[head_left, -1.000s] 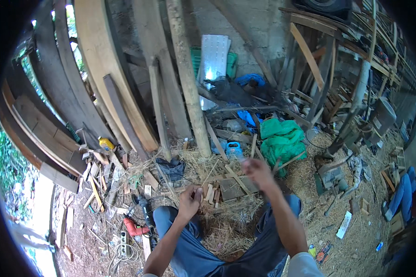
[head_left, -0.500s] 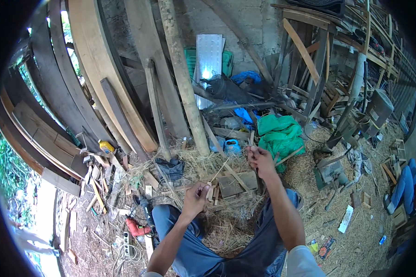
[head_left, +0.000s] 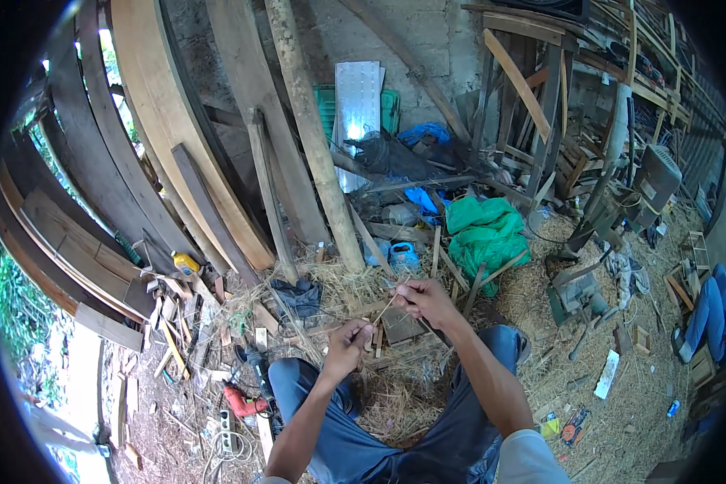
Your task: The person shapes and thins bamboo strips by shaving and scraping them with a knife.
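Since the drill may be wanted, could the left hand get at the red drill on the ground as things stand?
Probably not at once: the left hand is pinching a straw strand, and the red drill lies low beside the left knee.

The single view comes from a wide fisheye camera worn on the person's head, tilted down and forward over their own lap, so both forearms enter from the lower edge and the left hand (head_left: pixel 348 343) and right hand (head_left: pixel 424 300) sit close, near the middle. Farther off, the straw-strewn floor (head_left: pixel 540 290) and leaning planks (head_left: pixel 165 121) bend toward the dark round rim.
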The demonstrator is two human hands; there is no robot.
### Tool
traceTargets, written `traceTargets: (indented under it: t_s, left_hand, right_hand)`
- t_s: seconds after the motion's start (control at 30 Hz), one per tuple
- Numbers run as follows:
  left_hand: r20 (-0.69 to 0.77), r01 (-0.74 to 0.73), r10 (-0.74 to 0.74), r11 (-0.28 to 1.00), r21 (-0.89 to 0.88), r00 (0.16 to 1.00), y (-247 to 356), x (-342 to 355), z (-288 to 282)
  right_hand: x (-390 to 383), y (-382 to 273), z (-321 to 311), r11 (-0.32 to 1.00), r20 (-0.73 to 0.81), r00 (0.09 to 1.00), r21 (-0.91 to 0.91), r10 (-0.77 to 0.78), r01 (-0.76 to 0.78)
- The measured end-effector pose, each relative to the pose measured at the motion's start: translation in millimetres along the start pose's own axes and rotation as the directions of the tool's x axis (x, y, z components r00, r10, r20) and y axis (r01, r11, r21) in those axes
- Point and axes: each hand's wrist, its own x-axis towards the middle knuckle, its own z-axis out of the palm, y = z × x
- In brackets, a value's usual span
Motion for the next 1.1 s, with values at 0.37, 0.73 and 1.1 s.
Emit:
traceTargets:
  t_s: [0.37, 0.73, 1.1]
  left_hand:
    - [0.020, 0.130, -0.130, 0.992, -0.007, 0.991, 6.9, 3.8, 10.8]
    - [0.023, 0.102, -0.104, 0.992, 0.068, 0.994, 2.1, 3.8, 7.6]
    - [-0.120, -0.043, 0.143, 0.799, 0.600, 0.982, 15.5, 0.6, 5.1]
  right_hand:
    - [5.0, -12.2, -15.8, 0.999, -0.053, 0.998, -0.023, 0.021, -0.023]
    - [18.7, 0.6, -37.4, 0.985, -0.333, 0.928, -0.013, -0.168, 0.174]
    - [3.7, 5.3, 7.1, 0.983, -0.175, 0.977, 0.114, -0.120, 0.141]
